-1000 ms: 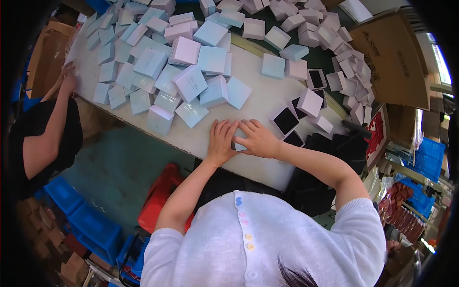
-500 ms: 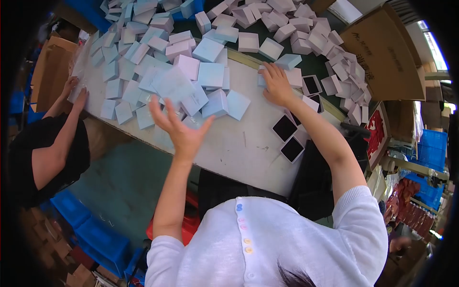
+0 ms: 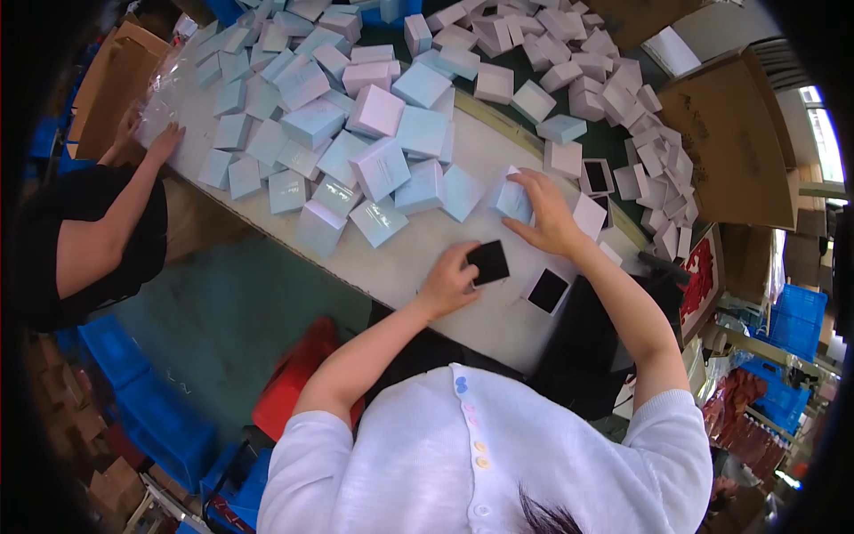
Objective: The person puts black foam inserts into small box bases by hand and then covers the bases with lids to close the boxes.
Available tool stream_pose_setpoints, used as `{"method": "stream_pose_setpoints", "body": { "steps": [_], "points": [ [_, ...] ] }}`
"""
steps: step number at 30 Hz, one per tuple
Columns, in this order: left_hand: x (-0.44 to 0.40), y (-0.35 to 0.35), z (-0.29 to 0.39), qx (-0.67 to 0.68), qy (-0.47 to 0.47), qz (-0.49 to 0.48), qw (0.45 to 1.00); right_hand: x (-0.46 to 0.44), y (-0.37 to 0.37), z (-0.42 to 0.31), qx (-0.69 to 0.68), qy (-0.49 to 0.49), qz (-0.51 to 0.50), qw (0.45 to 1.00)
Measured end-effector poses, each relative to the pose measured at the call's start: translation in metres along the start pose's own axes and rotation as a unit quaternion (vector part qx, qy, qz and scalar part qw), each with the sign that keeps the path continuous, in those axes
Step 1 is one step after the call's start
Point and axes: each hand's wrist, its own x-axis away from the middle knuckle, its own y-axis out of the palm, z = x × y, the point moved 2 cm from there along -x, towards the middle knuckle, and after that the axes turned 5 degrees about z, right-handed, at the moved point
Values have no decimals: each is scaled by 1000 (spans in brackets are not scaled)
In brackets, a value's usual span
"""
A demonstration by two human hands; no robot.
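My left hand (image 3: 449, 282) grips a small open box with a black inside (image 3: 490, 262), low over the near part of the table. To its upper right, my right hand (image 3: 550, 216) has its thumb and fingers around a pale blue box lid or box (image 3: 511, 198); which of the two cannot be made out. A second open box with a black inside (image 3: 547, 291) lies right of my left hand. A pale pink box (image 3: 588, 215) sits beside my right wrist, and another black-lined box (image 3: 596, 176) stands beyond it.
A heap of pale blue and pink boxes (image 3: 325, 120) covers the table's (image 3: 391, 271) left and far side. More boxes (image 3: 614, 93) are piled at far right beside a cardboard carton (image 3: 729, 133). A co-worker's hands (image 3: 165, 141) hold clear plastic at left. A red stool (image 3: 298, 378) stands below.
My left hand has come from the left heap to the table's middle and now holds a black-lined box. My right hand has drawn nearer with a pale blue piece.
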Motion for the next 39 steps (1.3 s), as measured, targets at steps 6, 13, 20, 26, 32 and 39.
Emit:
{"method": "stream_pose_setpoints", "body": {
  "steps": [6, 13, 20, 26, 32, 39],
  "points": [
    [25, -34, -15, -91, -110, 44, 989, 32, 53, -41, -69, -110, -133, 983],
    [22, -34, -20, -91, -94, 1, 991, 32, 74, -56, -17, -219, -163, 962],
    [13, -34, -16, -143, -64, -19, 987, 49, 97, -48, 22, -177, -102, 979],
    [-28, -122, 6, -152, -56, 160, 974, 10, 17, 5, -16, -43, 30, 998],
    [-59, -95, 45, -148, -14, 106, 983, -36, -39, 108, 229, 43, 253, 939],
    [-26, 83, 71, -55, 81, -201, 975, -69, -11, 135, 162, 301, 57, 938]
  ]
}}
